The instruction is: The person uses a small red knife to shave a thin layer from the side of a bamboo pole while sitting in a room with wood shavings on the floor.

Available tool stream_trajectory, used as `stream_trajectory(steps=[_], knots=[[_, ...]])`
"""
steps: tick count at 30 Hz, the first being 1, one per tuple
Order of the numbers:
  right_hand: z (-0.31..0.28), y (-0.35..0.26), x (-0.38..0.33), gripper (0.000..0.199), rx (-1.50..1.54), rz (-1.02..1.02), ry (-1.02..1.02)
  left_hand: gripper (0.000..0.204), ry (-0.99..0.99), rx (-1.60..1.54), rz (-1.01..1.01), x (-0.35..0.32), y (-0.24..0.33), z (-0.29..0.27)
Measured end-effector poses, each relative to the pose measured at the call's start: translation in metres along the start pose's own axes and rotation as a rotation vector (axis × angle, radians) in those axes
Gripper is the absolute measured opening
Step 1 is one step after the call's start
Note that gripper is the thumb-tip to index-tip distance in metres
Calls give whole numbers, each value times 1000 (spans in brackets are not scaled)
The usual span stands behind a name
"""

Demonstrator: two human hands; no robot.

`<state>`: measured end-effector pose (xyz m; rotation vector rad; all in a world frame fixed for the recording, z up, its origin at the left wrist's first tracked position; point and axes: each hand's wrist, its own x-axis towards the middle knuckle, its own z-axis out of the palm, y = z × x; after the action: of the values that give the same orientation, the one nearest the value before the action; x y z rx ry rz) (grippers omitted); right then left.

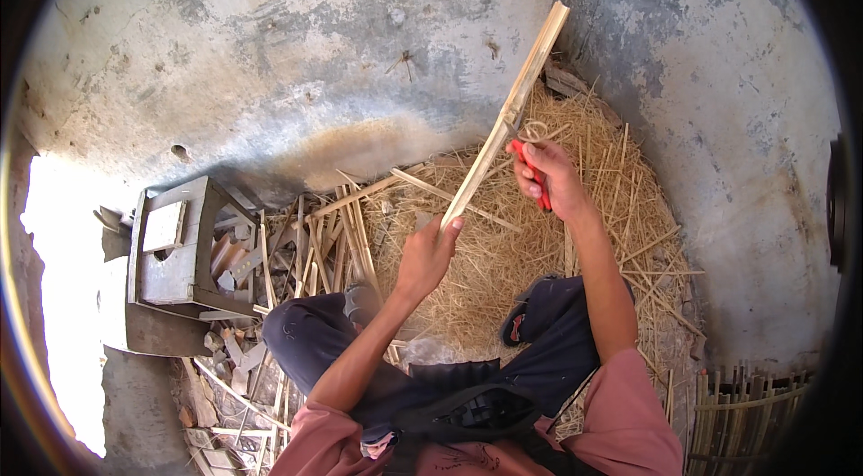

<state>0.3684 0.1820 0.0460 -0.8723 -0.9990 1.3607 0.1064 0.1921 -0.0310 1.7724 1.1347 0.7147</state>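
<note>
Left hand (425, 258) around pale wooden strip (490, 149); right hand (559, 177) around red-handled tool (538, 177); straw (467, 274) beneath; grey box (169, 276), sticks (358, 242) leftward

A grey wooden box (171, 283) near a patchy wall (315, 44); lower right, a slatted basket-like frame (742, 422)

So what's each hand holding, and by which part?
The left hand grips the pale wooden strip by its lower end; the right hand holds the red-handled tool by its handle.

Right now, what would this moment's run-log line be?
Left hand grips pale strip near its lower end | Right hand holds red-handled tool at the strip | Below: straw-coloured shavings
</note>
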Motion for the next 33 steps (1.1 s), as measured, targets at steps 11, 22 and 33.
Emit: stream_trajectory(steps=[11, 22, 33], knots=[[6, 11, -15, 24, -548, -325, 339, 48, 67, 54, -13, 2, -2, 0], [11, 3, -11, 33, -356, -145, 367, 42, 76, 99, 66, 2, -4, 8], [7, 3, -14, 24, -353, -138, 307, 33, 172, 37, 142, 14, 3, -7]])
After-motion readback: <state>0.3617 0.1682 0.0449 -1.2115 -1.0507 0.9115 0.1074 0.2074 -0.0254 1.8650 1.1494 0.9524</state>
